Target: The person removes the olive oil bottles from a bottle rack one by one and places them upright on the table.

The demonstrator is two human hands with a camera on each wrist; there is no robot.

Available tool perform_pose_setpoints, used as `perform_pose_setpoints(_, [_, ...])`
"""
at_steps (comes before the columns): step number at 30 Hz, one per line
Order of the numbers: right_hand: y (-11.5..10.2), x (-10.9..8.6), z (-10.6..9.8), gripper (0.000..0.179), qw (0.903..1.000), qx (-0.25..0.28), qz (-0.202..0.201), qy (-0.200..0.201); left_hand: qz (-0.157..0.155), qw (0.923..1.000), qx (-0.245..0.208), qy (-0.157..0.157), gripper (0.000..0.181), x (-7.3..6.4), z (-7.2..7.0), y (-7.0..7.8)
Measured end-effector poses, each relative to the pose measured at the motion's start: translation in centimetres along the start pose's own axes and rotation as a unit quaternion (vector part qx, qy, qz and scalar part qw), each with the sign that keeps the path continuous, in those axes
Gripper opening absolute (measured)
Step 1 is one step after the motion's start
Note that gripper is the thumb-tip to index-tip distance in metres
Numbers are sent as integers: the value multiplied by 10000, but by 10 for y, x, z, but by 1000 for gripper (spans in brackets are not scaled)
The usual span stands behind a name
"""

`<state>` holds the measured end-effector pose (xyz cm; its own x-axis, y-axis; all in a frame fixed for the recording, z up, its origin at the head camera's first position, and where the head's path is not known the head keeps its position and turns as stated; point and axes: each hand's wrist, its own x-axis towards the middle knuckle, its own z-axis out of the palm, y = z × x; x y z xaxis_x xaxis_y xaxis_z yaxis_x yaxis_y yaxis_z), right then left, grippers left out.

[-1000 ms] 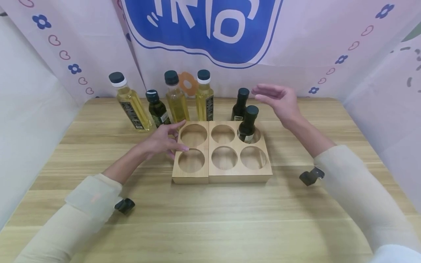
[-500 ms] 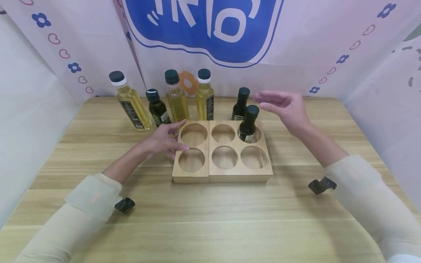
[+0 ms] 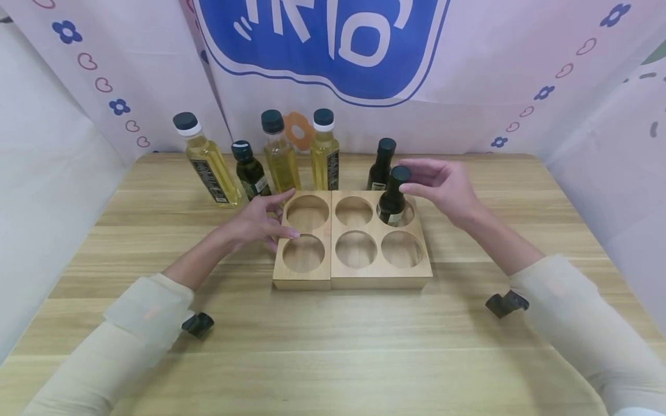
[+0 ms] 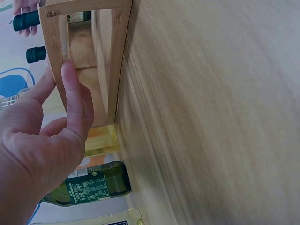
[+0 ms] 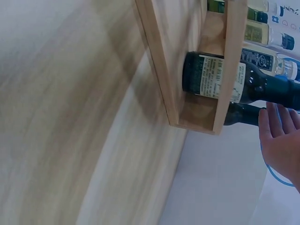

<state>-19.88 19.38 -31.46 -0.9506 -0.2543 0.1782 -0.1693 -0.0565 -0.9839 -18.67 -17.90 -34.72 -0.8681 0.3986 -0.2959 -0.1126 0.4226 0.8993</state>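
Note:
My left hand [image 3: 258,222] grips the left end of a light wooden bottle rack [image 3: 340,282] with several round holes. In the left wrist view its fingers [image 4: 75,101] curl about the top board. A dark glass bottle with a black cap [image 3: 391,202] stands in the rack's back right hole; the right wrist view shows its cream label [image 5: 219,77]. Beside its neck is my right hand [image 3: 444,188], thumb and fingers around the cap with a gap, fingers fairly straight in the right wrist view. Whether they touch it is hard to tell.
Behind the rack stand another dark bottle [image 3: 381,167], a small green bottle [image 3: 252,176] and three clear bottles of yellow oil, one of them the leftmost oil bottle [image 3: 210,170]. A printed cloth [image 3: 442,127] hangs beyond the wooden table [image 3: 333,346].
My right hand has first drawn to the right, then come down and left to the neck of the dark bottle in the rack. My left hand stays on the rack.

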Motion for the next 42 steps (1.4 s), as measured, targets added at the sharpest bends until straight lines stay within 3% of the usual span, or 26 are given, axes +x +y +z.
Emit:
perform_pose_setpoints(18, [15, 2, 4, 43, 9998, -148, -81, -124, 49, 9991, -380, 156, 97, 2, 0, -9])
perform_pose_setpoints(42, [11, 3, 6, 44, 9994, -238, -238, 48, 53, 9993, -342, 144, 96, 2, 0, -7])
